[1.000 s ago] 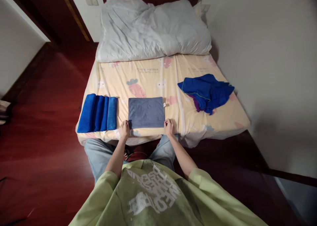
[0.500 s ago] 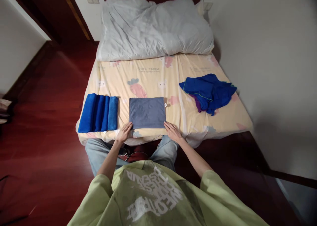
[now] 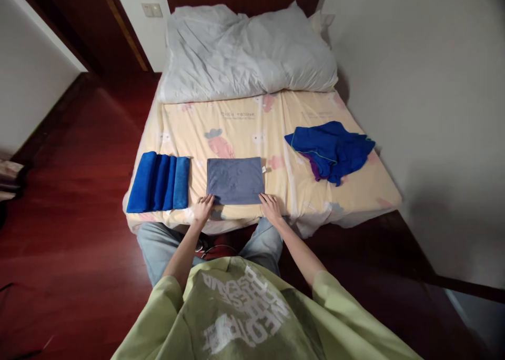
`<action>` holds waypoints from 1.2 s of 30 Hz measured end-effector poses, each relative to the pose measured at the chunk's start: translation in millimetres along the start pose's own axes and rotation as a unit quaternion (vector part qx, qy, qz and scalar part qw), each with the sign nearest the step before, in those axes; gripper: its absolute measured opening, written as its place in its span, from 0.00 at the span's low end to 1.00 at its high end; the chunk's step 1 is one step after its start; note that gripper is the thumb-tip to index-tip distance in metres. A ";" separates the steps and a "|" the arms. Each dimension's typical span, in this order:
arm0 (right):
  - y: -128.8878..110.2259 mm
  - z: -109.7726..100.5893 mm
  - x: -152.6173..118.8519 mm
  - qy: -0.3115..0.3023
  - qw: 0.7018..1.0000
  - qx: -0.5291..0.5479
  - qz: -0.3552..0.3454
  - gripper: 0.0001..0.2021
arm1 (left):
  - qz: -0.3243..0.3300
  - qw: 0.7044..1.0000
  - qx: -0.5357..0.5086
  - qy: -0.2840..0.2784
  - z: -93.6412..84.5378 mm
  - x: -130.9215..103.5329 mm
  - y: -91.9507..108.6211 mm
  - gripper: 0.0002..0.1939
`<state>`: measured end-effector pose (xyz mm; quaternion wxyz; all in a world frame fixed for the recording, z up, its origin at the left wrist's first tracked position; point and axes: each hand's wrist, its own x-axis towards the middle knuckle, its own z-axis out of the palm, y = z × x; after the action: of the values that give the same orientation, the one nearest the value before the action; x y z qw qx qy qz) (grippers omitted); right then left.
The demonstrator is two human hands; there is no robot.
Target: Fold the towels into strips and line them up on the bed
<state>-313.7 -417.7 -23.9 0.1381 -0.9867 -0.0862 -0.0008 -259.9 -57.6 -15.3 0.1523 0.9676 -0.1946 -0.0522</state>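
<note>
A blue-grey towel (image 3: 235, 181) lies flat as a rectangle near the front edge of the bed, a small white tag at its right side. At its near left corner is my left hand (image 3: 203, 208), fingers bent and closed on the edge. My right hand (image 3: 270, 207) grips the near right corner in the same way; the thumbs are mostly hidden. To the left, several folded blue towels (image 3: 160, 182) lean side by side in a row. A crumpled heap of blue cloths (image 3: 333, 149), with green edging and a bit of purple, rests on the right.
The bed has a yellow patterned sheet (image 3: 236, 131). Across its far end lies a bulky pale grey quilt (image 3: 248, 55). A wall (image 3: 418, 112) runs close along the right, and dark red floor (image 3: 79, 202) shows on the left.
My fingers, stretched out along the corners before, are now more bent on the towel's near edge. Both hands have come slightly inward. The camera view has shifted a little.
</note>
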 end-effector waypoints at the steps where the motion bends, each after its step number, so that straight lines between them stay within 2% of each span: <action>1: -0.2 -0.7 3.3 -0.004 1.000 -0.005 0.003 0.26 | 0.002 1.000 0.004 -0.003 -1.7 1.5 0.7 0.24; 5: 4.0 -4.5 11.5 -0.007 1.000 -0.011 -0.008 0.26 | 0.020 0.999 0.018 -0.021 -9.3 2.0 -1.0 0.25; 8: 9.8 -6.3 5.2 0.005 0.999 -0.002 -0.037 0.26 | 0.038 0.999 0.020 -0.029 -14.0 -6.2 -5.6 0.25; 12: 16.6 -3.8 -26.4 0.026 0.995 0.028 -0.087 0.26 | 0.066 0.997 0.009 -0.027 -13.9 -34.3 -10.0 0.25; 15: 17.2 0.9 -55.4 0.035 0.992 0.057 -0.106 0.27 | 0.080 0.996 -0.018 -0.027 -6.6 -61.8 -9.4 0.28; 19: 12.5 5.3 -72.9 0.046 0.990 0.102 -0.088 0.27 | 0.038 0.996 -0.079 0.009 8.8 -81.8 -7.7 0.31; 22: 10.0 6.3 -70.7 0.056 0.987 0.143 -0.055 0.28 | -0.003 0.990 -0.129 0.054 18.2 -80.5 -10.5 0.31; 25: 12.1 6.4 -66.1 0.061 0.978 0.196 -0.030 0.29 | -0.013 0.981 -0.176 0.074 22.0 -75.4 -16.2 0.30; 29: 19.7 6.7 -58.9 0.058 0.968 0.245 0.021 0.24 | -0.037 0.973 -0.215 0.075 19.3 -69.6 -20.9 0.27; 32: 24.0 7.8 -50.4 0.046 0.965 0.247 0.075 0.18 | -0.085 0.968 -0.226 0.071 14.2 -62.5 -18.7 0.22; 36: 25.4 10.3 -36.7 0.027 0.959 0.243 0.147 0.18 | -0.145 0.965 -0.209 0.070 8.6 -47.7 -12.6 0.13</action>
<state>-345.7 -445.2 -41.6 0.3742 -0.9249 0.0656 0.0133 -300.6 -30.1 -25.4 0.3550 0.9334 -0.0254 -0.0456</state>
